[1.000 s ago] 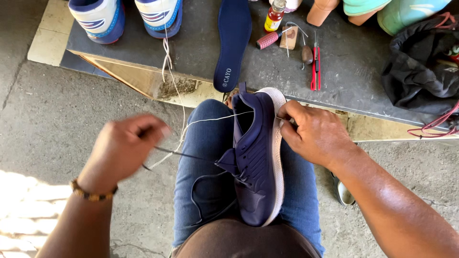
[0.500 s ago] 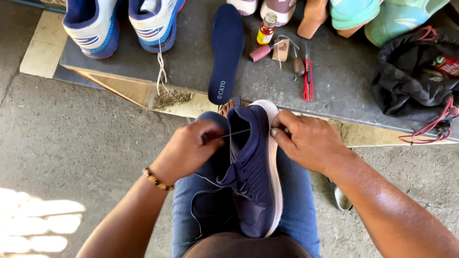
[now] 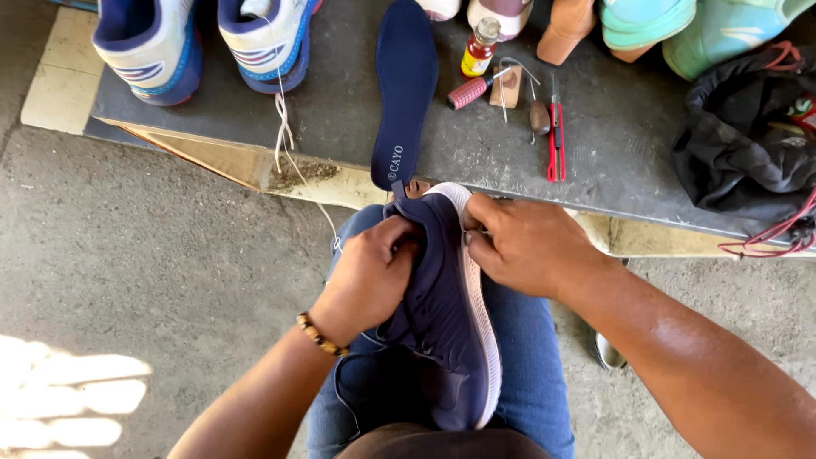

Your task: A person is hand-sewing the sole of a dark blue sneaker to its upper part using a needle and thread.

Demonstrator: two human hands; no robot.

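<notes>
On the lap, navy shoe pinched by both hands' fingers, fingertips hidden behind its upper.

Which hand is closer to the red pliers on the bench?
The right hand. It grips the navy shoe's white sole edge just below the red pliers; the left hand is on the shoe's far side.

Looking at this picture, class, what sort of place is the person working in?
Probably a street-side shoe repair stall: a navy knit sneaker with a white sole lies on the person's lap, a loose navy insole and red-handled pliers lie on a grey slab bench, on bare concrete ground.
</notes>
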